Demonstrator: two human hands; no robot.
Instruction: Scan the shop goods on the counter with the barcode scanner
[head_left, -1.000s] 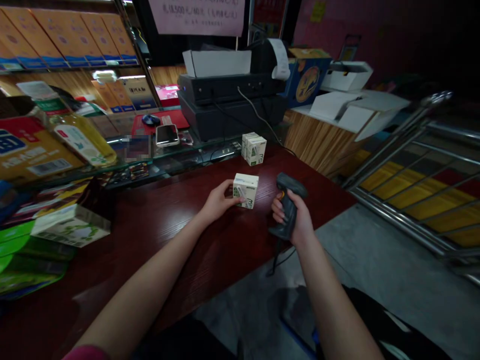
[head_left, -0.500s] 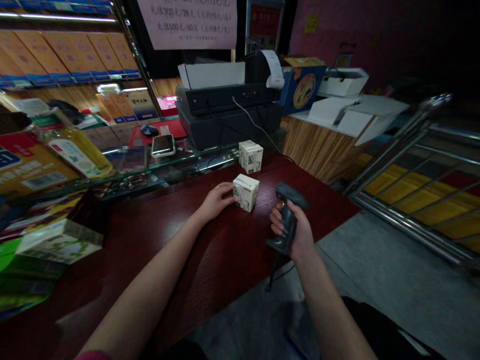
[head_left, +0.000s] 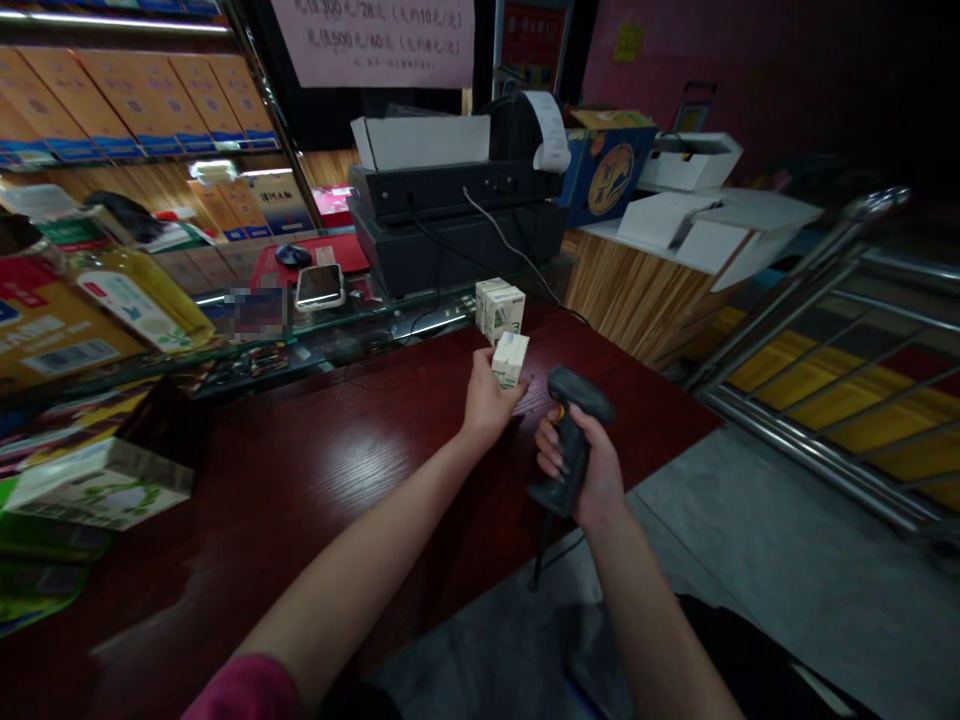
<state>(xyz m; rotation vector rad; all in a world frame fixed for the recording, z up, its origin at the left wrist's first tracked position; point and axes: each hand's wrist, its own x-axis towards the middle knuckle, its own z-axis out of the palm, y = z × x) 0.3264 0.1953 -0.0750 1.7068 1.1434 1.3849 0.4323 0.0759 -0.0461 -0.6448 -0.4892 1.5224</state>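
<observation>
My left hand (head_left: 489, 402) is closed around a small white carton (head_left: 511, 357) with green print, turned so that a narrow face points up. Just behind it on the dark red tabletop (head_left: 360, 450) stand more small white cartons (head_left: 500, 308), side by side. My right hand (head_left: 592, 470) grips the handle of a dark grey barcode scanner (head_left: 574, 435). The scanner's head is level with the held carton and a little to its right, apart from it. A cable hangs from the bottom of the handle.
A black cash drawer (head_left: 457, 235) with a receipt printer (head_left: 517, 130) stands at the back. On the glass counter lie a phone (head_left: 320, 287) and a mouse (head_left: 292, 256). An oil bottle (head_left: 142, 295) and a larger carton (head_left: 105, 490) are at left. A metal railing (head_left: 810, 440) runs along the right.
My left hand has closed on the front carton, moved right with it and turned it. My right hand with the barcode scanner has barely moved.
</observation>
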